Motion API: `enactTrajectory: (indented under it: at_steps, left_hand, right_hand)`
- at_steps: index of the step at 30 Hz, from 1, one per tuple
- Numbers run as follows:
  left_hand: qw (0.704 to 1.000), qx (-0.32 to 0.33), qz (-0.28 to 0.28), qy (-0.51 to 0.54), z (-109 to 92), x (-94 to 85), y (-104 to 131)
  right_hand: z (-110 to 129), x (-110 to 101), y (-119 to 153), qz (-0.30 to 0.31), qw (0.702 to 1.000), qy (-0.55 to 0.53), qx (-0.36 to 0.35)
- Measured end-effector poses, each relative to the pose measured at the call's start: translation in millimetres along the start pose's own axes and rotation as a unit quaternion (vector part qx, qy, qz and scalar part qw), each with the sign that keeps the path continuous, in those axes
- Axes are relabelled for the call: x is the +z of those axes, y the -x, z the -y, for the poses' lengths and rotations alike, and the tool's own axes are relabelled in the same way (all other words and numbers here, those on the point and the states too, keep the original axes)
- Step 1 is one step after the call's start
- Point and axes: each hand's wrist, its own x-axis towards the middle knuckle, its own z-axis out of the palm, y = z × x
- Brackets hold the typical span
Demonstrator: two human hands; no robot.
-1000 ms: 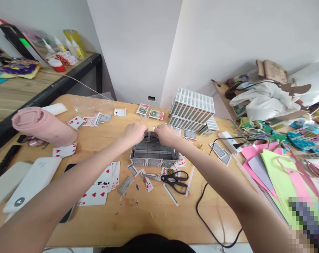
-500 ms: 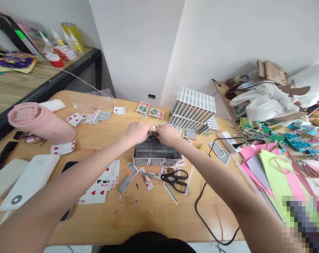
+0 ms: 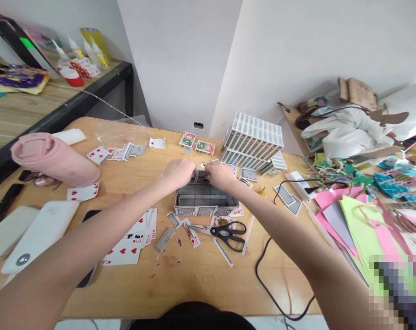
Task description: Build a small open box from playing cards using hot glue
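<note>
An open-topped box built from grey-backed playing cards [image 3: 187,211] stands mid-table. My left hand [image 3: 181,173] is closed at its far wall, fingers curled and pinching near the rim. Just to the right, my right hand [image 3: 220,175] is also closed on the far rim. The fingertips are partly hidden behind the hands, with a small dark patch of wall showing between them. In front of the box lie black-handled scissors [image 3: 228,236] with blades partly open, a jack card [image 3: 193,236] and cut card strips [image 3: 223,253].
Stacked card packs [image 3: 252,137] rise behind at the right, with two card boxes [image 3: 204,147] left of them. A pink roll [image 3: 57,158], white power bank [image 3: 39,238] and phone [image 3: 87,275] lie left. A black cable [image 3: 263,279] and coloured paper [image 3: 362,224] are right.
The view has shifted very slightly. Both hands stay at the box's far wall, and the dark piece between them sits a little lower and flatter against it.
</note>
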Motion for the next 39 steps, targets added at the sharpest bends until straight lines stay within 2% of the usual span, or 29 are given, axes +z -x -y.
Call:
enactTrajectory:
  at_steps: [5,14,21,28,39]
  left_hand:
    - [1.000,-0.013,-0.005,-0.001,-4,0.1,2]
    - [0.999,-0.044,0.009,0.005,-4,-3.5,10]
    - [0.998,-0.063,0.021,-0.002,-3,-4.6,9]
    - [0.997,-0.070,0.025,0.001,1,-4.6,12]
    - [0.997,-0.076,0.018,-0.020,-6,-4.9,17]
  right_hand:
    - [3,0,-3,0.002,1.000,0.002,0.014]
    - [-16,-5,17,0.007,0.999,0.016,0.028]
    - [-19,-3,9,0.020,0.998,0.007,0.062]
    - [-27,-1,17,0.036,0.996,0.000,0.078]
    - [-24,-3,18,0.027,0.997,-0.006,0.078]
